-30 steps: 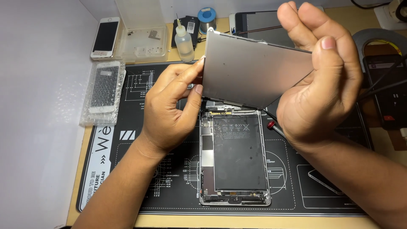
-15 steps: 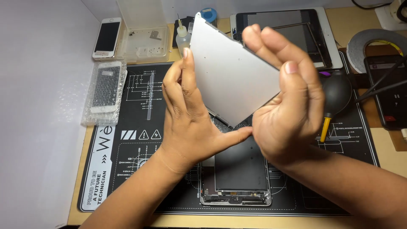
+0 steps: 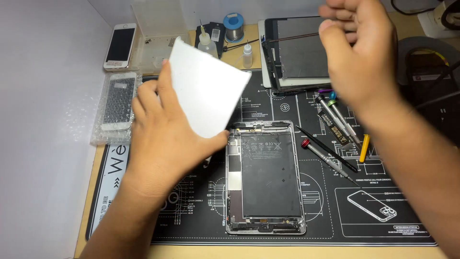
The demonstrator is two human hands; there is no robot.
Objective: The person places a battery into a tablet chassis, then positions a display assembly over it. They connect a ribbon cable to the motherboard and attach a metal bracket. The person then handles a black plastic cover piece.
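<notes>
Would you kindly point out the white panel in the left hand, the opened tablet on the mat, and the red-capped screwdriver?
white panel (image 3: 206, 91), head view, middle of its flat face.
opened tablet (image 3: 268, 175), head view, centre of its dark battery.
red-capped screwdriver (image 3: 326, 158), head view, on the metal shaft.

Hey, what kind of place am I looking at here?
Most likely an electronics repair bench. An opened tablet with its battery exposed lies on a black printed work mat, small screwdrivers lie beside it, and the left hand holds a pale flat panel.
</notes>
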